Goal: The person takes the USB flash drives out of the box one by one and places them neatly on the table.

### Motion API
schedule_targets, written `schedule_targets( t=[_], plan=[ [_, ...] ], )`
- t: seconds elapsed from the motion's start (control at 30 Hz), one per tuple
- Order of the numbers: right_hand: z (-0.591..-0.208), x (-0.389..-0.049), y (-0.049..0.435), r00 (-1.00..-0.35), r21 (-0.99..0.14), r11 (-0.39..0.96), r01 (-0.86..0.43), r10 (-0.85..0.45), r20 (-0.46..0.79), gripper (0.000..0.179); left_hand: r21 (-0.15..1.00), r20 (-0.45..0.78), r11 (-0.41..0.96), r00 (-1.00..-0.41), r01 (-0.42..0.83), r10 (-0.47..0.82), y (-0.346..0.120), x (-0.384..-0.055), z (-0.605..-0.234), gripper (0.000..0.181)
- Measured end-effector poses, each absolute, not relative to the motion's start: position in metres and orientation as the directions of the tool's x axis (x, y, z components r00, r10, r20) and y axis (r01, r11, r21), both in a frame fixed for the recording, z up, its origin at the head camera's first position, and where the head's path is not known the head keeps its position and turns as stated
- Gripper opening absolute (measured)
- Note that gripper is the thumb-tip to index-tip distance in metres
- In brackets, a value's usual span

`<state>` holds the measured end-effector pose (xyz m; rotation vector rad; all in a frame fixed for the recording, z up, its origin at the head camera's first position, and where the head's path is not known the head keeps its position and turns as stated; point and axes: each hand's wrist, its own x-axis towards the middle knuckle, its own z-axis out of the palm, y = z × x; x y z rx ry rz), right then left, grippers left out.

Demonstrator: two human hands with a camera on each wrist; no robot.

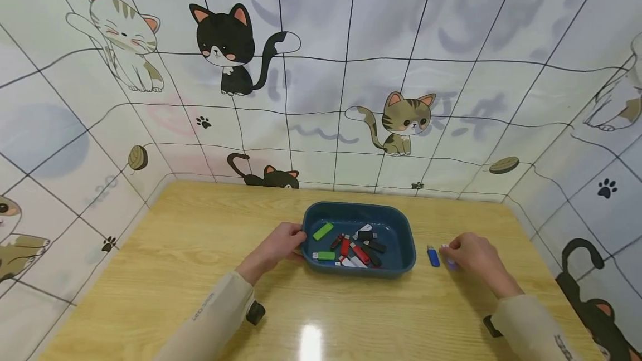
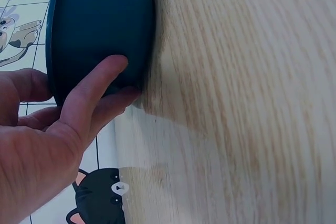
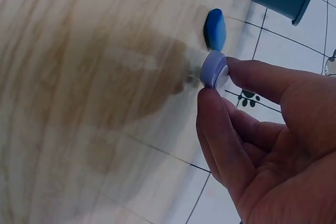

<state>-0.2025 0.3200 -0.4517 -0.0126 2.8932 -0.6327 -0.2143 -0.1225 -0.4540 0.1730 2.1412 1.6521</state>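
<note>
A dark teal plastic bin (image 1: 358, 272) stands on the table, with several USB sticks in green, red, black and white inside. My left hand (image 1: 282, 241) grips its left end, some fingers against the outer wall and one at the rim, as the left wrist view shows. To the right of the bin, my right hand (image 1: 471, 252) pinches a light purple USB stick (image 3: 212, 69) between thumb and fingertips, just above the table. Between that hand and the bin lies a blue USB stick (image 1: 433, 256), flat on the wood. Fingers partly cover the purple stick in the head view.
The light wooden table (image 1: 200, 272) is bordered at the back and sides by a cloth (image 1: 321, 88) printed with cats and grid lines. Inside the bin, a green USB stick (image 1: 323, 231) lies apart at the left, and the others cluster toward the middle and front.
</note>
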Motion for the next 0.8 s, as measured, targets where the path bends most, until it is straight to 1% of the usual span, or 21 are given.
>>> schedule_targets(
  t=[0.17, 0.3, 0.43, 0.57, 0.67, 0.8],
  plan=[
    [-0.4512, -0.2061, 0.3161, -0.979, -0.431, 0.902, 0.034, -0.056, -0.194, 0.047, 0.948, -0.245, 0.281, -0.906, -0.150, 0.344, -0.1272, -0.2136, -0.4530, 0.038],
    [-0.4529, -0.2068, 0.3152, -0.981, -0.427, 0.904, 0.027, -0.058, -0.186, 0.047, 0.948, -0.240, 0.284, -0.908, -0.143, 0.344, -0.1282, -0.2133, -0.4527, 0.037],
    [-0.4550, -0.2063, 0.3151, -0.983, -0.424, 0.906, 0.014, -0.066, -0.172, 0.051, 0.945, -0.248, 0.289, -0.910, -0.152, 0.333, -0.1263, -0.2136, -0.4519, 0.036],
    [-0.4546, -0.2058, 0.3167, -0.984, -0.424, 0.905, 0.006, -0.071, -0.166, 0.051, 0.943, -0.246, 0.299, -0.911, -0.146, 0.331, -0.1240, -0.2148, -0.4520, 0.036],
    [-0.4543, -0.2049, 0.3189, -0.981, -0.429, 0.903, 0.014, -0.070, -0.181, 0.049, 0.944, -0.245, 0.295, -0.911, -0.146, 0.332, -0.1229, -0.2148, -0.4528, 0.036],
    [-0.4556, -0.2027, 0.3239, -0.973, -0.446, 0.893, 0.059, -0.049, -0.227, 0.051, 0.946, -0.250, 0.286, -0.908, -0.155, 0.336, -0.1212, -0.2137, -0.4542, 0.037]
  ],
)
